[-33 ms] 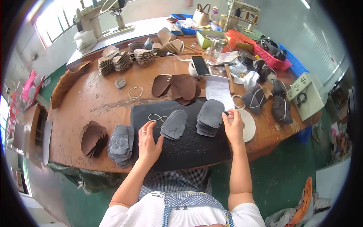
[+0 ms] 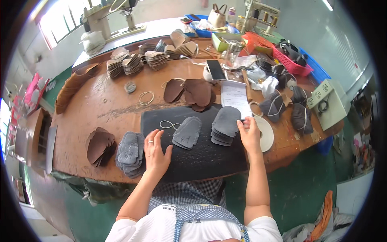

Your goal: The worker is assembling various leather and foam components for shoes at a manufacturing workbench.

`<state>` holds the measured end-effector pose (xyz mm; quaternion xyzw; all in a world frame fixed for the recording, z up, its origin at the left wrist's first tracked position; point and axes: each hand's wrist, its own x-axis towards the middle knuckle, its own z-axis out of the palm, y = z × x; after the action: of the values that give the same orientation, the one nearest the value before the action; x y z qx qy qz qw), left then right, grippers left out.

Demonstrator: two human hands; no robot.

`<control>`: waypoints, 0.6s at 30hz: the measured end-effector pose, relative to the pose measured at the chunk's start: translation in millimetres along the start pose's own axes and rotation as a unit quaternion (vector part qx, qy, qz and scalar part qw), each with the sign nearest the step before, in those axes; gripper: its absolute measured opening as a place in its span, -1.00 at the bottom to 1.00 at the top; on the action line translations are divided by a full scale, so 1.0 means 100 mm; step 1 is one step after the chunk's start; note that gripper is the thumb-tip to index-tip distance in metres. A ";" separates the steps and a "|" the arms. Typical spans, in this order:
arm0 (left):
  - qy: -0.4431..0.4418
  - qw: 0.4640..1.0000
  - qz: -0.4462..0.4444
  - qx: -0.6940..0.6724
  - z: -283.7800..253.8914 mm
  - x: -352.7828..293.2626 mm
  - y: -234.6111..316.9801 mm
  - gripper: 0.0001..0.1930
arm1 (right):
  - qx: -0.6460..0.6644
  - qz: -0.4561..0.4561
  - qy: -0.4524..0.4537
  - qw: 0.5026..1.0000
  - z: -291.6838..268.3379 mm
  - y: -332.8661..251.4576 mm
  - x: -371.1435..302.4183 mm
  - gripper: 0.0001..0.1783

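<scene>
My left hand (image 2: 157,152) hovers over the left part of a black mat (image 2: 193,165), fingers apart and holding nothing. Just right of it lies a small stack of grey cut pieces (image 2: 187,133) with hand-written marks. A thin pale rubber band (image 2: 169,124) touches or nearly touches that stack. My right hand (image 2: 249,133) is at the right edge of a taller grey stack (image 2: 225,121). Its thumb and forefinger pinch a small dark thing, too small to name. Left of the mat sit another grey stack (image 2: 130,153) and a fanned brown stack (image 2: 100,146).
Brown pieces (image 2: 197,92) and a written sheet (image 2: 234,97) lie beyond the mat. A white tape roll (image 2: 266,135) is beside my right hand. Banded dark bundles (image 2: 301,117) and a grey-green box (image 2: 328,103) stand right. More stacks (image 2: 156,59) line the back.
My left hand has shifted slightly left, away from the small grey stack. The whole view has moved a little; my right hand keeps its place by the taller stack.
</scene>
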<state>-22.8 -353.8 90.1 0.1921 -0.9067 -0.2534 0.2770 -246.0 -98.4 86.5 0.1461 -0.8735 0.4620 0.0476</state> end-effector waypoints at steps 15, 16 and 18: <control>0.004 0.959 -0.123 0.256 -0.49 -0.48 -0.64 -0.21 | -0.021 0.025 -0.182 0.983 0.22 -0.18 0.06 -0.08; -0.001 0.961 -0.119 0.251 -0.51 -0.42 -0.55 -0.21 | -0.002 0.020 -0.189 0.982 0.24 -0.09 0.03 -0.07; 0.006 0.972 -0.080 0.221 -0.54 -0.31 -0.37 -0.21 | -0.010 0.022 -0.203 0.979 0.27 -0.05 -0.02 -0.08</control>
<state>40.8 -386.8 95.5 0.3222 -0.9202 -0.0671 0.2118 -241.1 -123.3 75.0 0.2172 -0.8723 0.4154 -0.1392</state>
